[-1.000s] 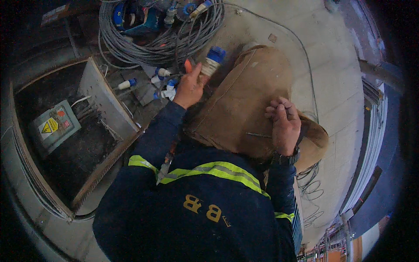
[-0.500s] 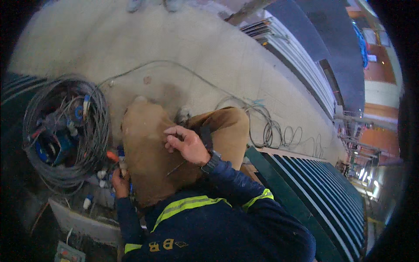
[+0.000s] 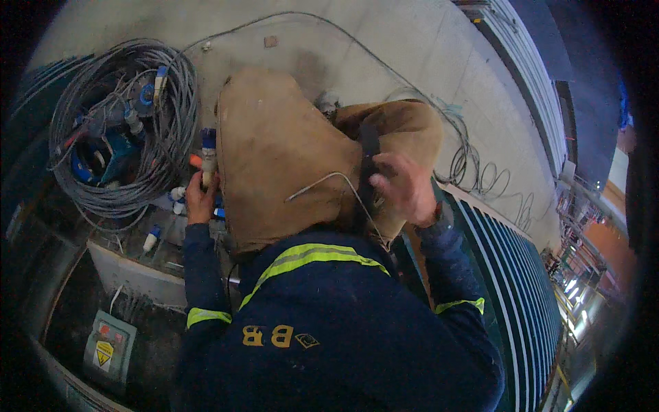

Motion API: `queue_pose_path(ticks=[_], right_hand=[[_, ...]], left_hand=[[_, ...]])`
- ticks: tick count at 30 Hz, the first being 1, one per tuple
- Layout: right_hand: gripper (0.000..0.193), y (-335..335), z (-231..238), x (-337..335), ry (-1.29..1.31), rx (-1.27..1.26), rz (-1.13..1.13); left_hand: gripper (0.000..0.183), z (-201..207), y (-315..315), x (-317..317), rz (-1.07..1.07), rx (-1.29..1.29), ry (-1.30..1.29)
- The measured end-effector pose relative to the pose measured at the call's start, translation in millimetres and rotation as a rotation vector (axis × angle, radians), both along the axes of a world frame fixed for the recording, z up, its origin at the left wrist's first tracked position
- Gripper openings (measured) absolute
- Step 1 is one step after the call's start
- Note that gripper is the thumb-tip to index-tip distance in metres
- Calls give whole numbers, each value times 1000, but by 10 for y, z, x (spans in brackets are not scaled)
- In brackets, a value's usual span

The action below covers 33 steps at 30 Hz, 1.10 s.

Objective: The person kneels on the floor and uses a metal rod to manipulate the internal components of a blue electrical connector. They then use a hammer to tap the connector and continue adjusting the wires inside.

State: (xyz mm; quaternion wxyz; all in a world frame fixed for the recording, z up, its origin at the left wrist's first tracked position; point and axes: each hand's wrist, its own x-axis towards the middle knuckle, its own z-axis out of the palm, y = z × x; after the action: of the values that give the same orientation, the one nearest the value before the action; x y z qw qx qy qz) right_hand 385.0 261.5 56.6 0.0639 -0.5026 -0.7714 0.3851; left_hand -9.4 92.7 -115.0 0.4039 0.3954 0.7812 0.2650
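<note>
Right, so the plug was off to the left. The blue-and-white plug point(image 3: 209, 152) sat in my left grip point(image 3: 200, 200), fingers and thumb closed round its lower end, just beside the left edge of my brown trousers point(image 3: 274, 151). Long axis ran nearly straight away from me: blue end farthest, pale body toward the palm. An orange piece point(image 3: 195, 161) showed just left of it.

My right grip point(image 3: 410, 189) was at the other knee, well apart, with the plug to its left and slightly farther out. Hand was blurred, fingers looked curled; couldn't tell whether it held anything. A thin grey cord point(image 3: 312, 186) lay across my lap between the two.

Coiled cable point(image 3: 184, 103) was just left of the plug and farther out. Left hand was clearly nearer; from the right, the plug was a full lap's width across.
</note>
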Motion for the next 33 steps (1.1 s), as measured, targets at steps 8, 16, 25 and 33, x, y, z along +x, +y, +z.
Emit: queue_pose_path(ticks=[8,16,25,33], right_hand=[[44,-491,-266,-268,-100,15,51],[30,366,16,296,335,-111,-418],[27,2229,-190,344,-14,-129,-196],[18,2865,-362,-455,-253,15,342]], left_hand=[[46,-347,-75,74,-10,118,192],[37,108,146,78,212,190,107],[32,33,170,-222,344,-114,91],[38,366,164,86,407,-327,88]])
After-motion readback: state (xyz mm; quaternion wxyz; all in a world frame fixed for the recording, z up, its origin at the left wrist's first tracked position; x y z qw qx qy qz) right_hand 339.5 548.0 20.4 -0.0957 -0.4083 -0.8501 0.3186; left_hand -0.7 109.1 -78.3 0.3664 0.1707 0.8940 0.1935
